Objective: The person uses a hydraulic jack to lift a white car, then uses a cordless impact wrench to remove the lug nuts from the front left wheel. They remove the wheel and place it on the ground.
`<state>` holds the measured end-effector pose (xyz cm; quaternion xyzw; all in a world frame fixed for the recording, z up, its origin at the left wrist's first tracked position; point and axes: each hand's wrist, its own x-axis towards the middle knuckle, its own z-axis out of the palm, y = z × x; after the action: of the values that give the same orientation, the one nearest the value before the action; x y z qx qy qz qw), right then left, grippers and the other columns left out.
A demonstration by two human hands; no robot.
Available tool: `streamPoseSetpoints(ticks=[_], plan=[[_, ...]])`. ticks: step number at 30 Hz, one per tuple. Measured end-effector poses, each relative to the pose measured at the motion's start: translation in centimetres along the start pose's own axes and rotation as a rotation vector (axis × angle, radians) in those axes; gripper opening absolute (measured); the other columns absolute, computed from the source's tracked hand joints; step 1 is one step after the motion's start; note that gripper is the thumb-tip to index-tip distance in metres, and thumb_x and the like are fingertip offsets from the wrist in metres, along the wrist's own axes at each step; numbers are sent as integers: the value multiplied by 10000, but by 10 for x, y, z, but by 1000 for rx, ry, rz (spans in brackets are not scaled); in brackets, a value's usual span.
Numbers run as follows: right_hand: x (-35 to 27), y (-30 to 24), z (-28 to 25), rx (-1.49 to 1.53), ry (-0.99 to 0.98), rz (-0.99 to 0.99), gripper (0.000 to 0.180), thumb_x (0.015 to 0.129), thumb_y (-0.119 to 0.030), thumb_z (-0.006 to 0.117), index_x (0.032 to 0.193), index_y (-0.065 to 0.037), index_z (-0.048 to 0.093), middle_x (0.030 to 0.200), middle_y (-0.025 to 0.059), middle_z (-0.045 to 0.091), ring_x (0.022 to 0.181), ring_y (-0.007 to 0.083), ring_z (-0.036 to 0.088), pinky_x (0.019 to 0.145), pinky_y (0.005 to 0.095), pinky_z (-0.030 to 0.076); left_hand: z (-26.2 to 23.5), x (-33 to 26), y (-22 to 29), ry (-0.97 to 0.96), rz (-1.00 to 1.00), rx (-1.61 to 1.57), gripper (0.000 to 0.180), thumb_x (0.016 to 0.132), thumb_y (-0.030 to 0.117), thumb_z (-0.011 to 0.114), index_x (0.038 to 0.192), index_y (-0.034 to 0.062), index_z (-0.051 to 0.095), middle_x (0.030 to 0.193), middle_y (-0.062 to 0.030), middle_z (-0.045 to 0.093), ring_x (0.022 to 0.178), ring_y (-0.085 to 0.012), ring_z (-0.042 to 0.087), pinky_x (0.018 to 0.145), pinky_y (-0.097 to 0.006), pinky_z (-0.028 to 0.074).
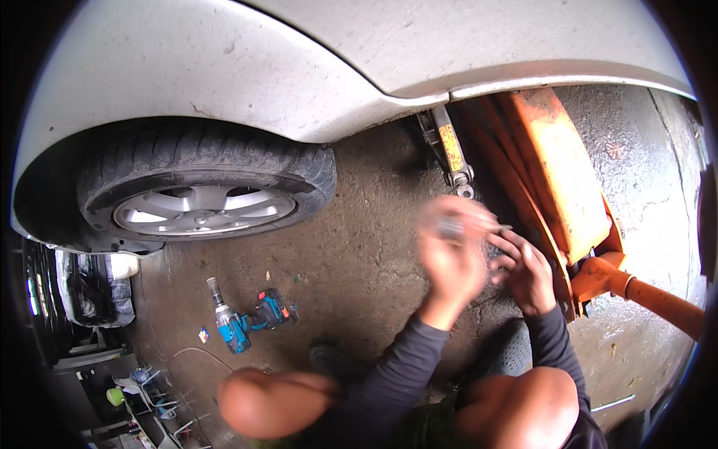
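My left hand is smeared by motion, with its fingers curled around a small silvery thing. A thin pale rod reaches from the fingers toward my right hand; whether the two are one piece I cannot tell. My right hand hovers beside it, fingers bent and apart, holding nothing I can see. Just beyond my left hand, a scissor jack with a yellow label lies partly under the car, its eye end toward me. To the right of my hands stands a large orange floor jack.
The white car body spans the far side, with a wheel at left. A blue cordless impact wrench lies on the wet floor. The floor jack's orange handle extends right. Clutter and a thin metal bar lie nearer.
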<state>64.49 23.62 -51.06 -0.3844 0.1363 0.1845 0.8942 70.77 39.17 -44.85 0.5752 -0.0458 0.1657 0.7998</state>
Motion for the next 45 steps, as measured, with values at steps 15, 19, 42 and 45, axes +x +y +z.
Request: streamPoseSetpoints(ticks=[15,19,42,45], plan=[[122,92,47,-323,126,-71,169,1020,-153,466,1083,1,493,960,100,677,567,115,591,534,262,521,-240,-59,-107,1055,-778,-666,497,1042,423,343,1120,-53,461,980,-143,608,1027,-275,643,1009,-420,483],[119,90,52,-343,155,-134,182,1018,-158,471,1085,8,503,936,88,669,562,104,571,518,246,506,-238,-57,-109,965,-822,-684,519,1042,426,339,1182,-66,428,1048,-135,588,1039,-279,623,1026,-411,477],[126,83,34,-198,103,-164,285,983,-145,531,1218,15,555,931,44,673,596,65,545,558,217,479,-200,-43,-101,838,-884,-626,514,927,203,578,1293,-89,367,1355,-205,488,1227,-299,545,1029,-440,497],[126,76,29,-213,79,-121,278,988,-153,534,1193,33,564,950,49,679,595,66,547,562,216,480,-197,-44,-101,793,-855,-540,477,905,184,581,1241,-97,394,1251,-216,563,1136,-316,607,979,-418,540]])
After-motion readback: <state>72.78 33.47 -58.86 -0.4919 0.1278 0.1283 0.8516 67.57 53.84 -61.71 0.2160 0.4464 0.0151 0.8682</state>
